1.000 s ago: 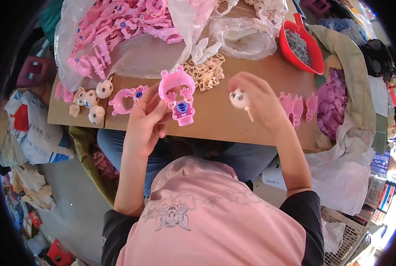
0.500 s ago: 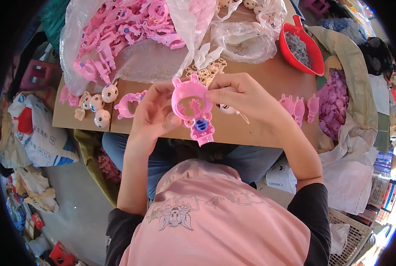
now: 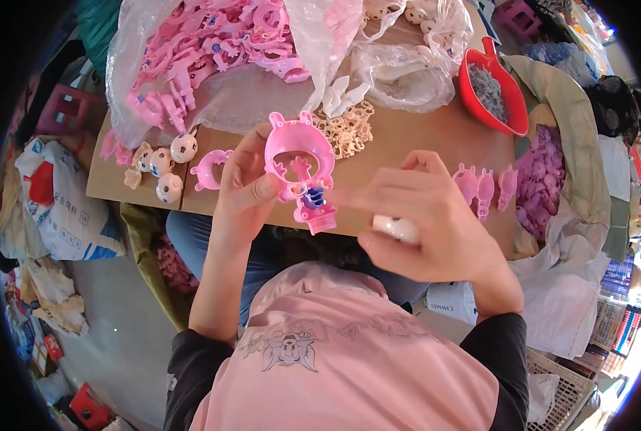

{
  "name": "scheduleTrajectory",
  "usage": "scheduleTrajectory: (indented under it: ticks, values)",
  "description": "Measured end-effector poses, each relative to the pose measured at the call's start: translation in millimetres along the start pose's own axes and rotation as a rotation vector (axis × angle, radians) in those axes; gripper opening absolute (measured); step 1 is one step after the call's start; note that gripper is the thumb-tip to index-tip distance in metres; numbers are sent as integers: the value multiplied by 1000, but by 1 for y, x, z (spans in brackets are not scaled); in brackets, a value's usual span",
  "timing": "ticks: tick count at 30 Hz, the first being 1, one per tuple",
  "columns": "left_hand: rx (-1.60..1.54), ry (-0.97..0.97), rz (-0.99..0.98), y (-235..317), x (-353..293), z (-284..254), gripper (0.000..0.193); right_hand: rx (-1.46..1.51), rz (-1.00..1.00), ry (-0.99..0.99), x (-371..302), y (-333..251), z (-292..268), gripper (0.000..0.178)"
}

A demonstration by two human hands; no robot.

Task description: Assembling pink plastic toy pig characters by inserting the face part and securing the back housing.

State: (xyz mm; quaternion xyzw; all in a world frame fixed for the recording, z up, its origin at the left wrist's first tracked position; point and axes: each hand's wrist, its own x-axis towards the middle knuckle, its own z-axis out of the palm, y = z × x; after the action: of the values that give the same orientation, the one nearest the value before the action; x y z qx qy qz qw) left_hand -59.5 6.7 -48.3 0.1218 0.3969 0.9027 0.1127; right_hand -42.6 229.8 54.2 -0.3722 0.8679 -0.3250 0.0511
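My left hand [image 3: 243, 187] pinches a pink plastic toy piece [image 3: 300, 133] by its left side, above the table's near edge. This piece has a round open ring with two small ears on top and a narrower body below. A dark blue part [image 3: 313, 199] sits in that body. My right hand [image 3: 442, 223] is just to the right, index finger stretched toward the blue part; whether the tip touches it, I cannot tell. Its other fingers curl round a white, shiny toy head [image 3: 397, 229], partly hidden in the palm.
Several small toy heads [image 3: 184, 147] and another pink piece [image 3: 207, 171] lie at left. Cream-coloured small parts [image 3: 350, 131] are heaped beyond my hands. Clear bags hold pink parts [image 3: 220, 43] and round heads. A red scoop [image 3: 467, 90] contains grey bits; flat pink parts [image 3: 485, 188] lie at right.
My right hand has let go of the pink piece's ring and moved down and right, with the white toy head in it. The pink piece has tilted and shifted slightly left in my left hand.
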Motion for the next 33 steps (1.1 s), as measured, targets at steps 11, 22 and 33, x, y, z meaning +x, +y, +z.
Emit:
scheduleTrajectory:
  ticks: [11, 22, 33]
  values:
    - [137, 90, 215, -6, -2, 6, 75, 136, -132, 58, 3, 5, -10, 31]
    - [160, 108, 210, 6, -5, -14, 76, -182, 498, 200, -4, 138, 25, 12]
    - [245, 109, 217, 4, -7, -17, 72, -439, 604, -5, 33, 147, 37, 23]
